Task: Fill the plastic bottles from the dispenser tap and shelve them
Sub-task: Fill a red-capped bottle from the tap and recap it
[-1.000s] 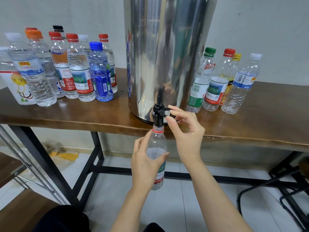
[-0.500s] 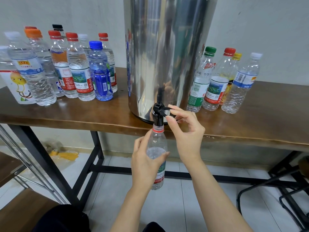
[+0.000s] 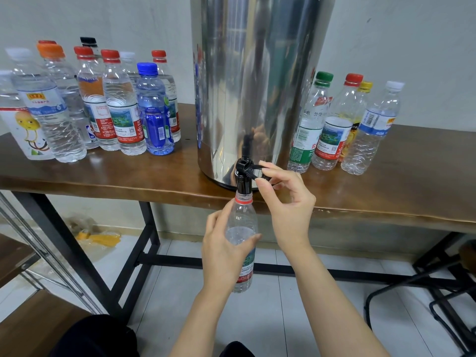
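A tall steel dispenser (image 3: pixel 257 81) stands on the wooden table (image 3: pixel 128 176), its black tap (image 3: pixel 243 173) over the front edge. My left hand (image 3: pixel 226 251) grips a clear uncapped bottle (image 3: pixel 242 222) with a red neck ring, its mouth right under the tap spout. Water stands near the bottle's shoulder. My right hand (image 3: pixel 286 202) pinches the tap's black lever between thumb and fingers.
Several capped, filled bottles (image 3: pixel 121 106) stand left of the dispenser. Several capped bottles (image 3: pixel 342 124), which look empty, stand to its right. A black table frame (image 3: pixel 144 243), tiled floor, a metal rack at the lower left (image 3: pixel 38 253) and black chair legs at the lower right (image 3: pixel 438 292) surround me.
Both hands stay in place at the tap and the bottle. The water level in the held bottle looks slightly higher.
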`<state>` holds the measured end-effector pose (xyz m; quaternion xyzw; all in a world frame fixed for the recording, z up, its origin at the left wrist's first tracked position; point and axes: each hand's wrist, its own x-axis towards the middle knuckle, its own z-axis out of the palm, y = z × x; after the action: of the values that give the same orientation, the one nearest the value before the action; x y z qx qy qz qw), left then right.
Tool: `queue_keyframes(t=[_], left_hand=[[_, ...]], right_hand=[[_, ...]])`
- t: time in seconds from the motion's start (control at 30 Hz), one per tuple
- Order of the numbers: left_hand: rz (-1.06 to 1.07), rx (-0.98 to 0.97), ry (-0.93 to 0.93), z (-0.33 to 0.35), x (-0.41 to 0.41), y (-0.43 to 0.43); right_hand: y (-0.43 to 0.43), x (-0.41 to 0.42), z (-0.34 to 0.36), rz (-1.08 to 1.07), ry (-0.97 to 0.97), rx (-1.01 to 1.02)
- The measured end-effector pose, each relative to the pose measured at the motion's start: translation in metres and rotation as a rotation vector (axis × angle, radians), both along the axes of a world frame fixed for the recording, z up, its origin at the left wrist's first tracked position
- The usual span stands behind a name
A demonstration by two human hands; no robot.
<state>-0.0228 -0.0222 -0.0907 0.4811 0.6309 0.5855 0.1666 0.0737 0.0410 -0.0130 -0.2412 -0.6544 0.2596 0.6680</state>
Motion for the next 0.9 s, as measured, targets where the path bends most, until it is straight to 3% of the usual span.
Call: queue_keyframes(t=[0.9], left_hand=[[0.0,0.012,-0.019,0.0018,0.0004,-0.0022]], right_hand=[[0.0001,-0.0008,-0.0002,0.022,0.02,-0.003]])
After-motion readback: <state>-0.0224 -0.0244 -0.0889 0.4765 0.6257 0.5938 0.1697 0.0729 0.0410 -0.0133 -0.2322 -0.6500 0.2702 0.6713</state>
